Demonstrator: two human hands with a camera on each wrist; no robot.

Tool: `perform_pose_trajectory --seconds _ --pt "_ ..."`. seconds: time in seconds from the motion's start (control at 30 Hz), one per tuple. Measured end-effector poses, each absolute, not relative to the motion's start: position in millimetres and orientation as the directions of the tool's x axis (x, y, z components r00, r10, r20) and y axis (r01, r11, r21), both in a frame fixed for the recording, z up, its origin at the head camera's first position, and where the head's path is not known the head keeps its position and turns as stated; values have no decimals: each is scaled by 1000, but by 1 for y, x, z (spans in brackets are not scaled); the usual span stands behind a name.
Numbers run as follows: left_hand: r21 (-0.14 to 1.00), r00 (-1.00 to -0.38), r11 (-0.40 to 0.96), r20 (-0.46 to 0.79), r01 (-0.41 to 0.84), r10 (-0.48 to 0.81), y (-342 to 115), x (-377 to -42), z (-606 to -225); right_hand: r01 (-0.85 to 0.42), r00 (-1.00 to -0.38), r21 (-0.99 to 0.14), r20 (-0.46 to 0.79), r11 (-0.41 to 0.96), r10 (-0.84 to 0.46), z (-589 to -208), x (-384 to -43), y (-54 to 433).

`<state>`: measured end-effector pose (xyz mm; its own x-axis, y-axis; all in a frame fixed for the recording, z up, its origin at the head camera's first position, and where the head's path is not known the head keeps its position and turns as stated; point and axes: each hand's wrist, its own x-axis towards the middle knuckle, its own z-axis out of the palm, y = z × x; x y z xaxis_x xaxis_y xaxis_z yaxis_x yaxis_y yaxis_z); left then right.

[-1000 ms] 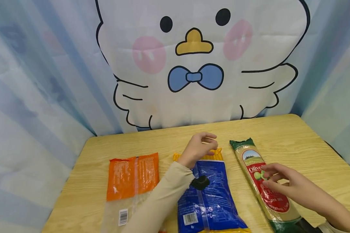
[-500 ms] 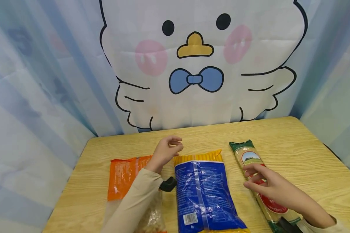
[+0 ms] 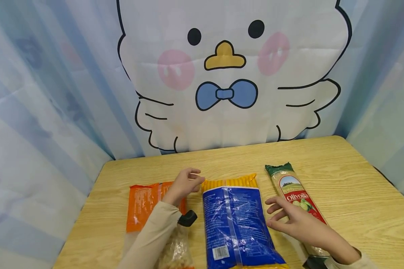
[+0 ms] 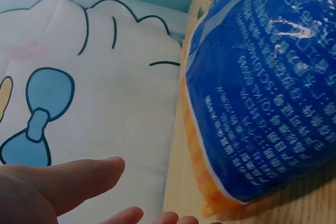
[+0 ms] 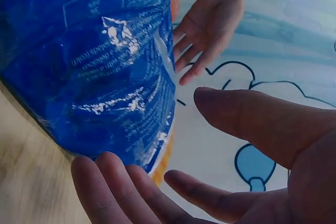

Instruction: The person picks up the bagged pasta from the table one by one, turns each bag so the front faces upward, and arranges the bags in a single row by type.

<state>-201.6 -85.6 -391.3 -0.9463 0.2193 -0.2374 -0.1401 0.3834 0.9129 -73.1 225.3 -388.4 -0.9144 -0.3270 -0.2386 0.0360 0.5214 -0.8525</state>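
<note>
A blue plastic food bag (image 3: 233,224) with yellow ends lies back-side up in the middle of the table, its seam and barcode showing. My left hand (image 3: 185,184) hovers by its far left corner, fingers loosely bent and holding nothing. Beneath that forearm lies an orange and clear bag (image 3: 143,205) with pale contents, partly covered. On the other side, my right hand (image 3: 294,221) is beside the blue bag's right edge, thumb and fingers apart in the right wrist view. A long green-ended packet (image 3: 294,190) with a red "Olivoilà" label lies partly behind my right hand and wrist.
All three packages lie on a light wooden table (image 3: 363,209). A curtain (image 3: 222,123) with a cartoon bird stands behind its far edge, and blue-white curtain cloth hangs along both sides. Dark wrist cameras sit on both wrists.
My left hand has moved left, off the blue bag's top to its far left corner. My right hand has shifted left from the long packet toward the blue bag. The packages stay put.
</note>
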Motion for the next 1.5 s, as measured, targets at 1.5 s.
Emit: perform_pose_trajectory --seconds 1.5 --pt "918 -901 276 -355 -286 248 -87 -191 -422 193 -922 -782 -351 593 -162 -415 -80 197"
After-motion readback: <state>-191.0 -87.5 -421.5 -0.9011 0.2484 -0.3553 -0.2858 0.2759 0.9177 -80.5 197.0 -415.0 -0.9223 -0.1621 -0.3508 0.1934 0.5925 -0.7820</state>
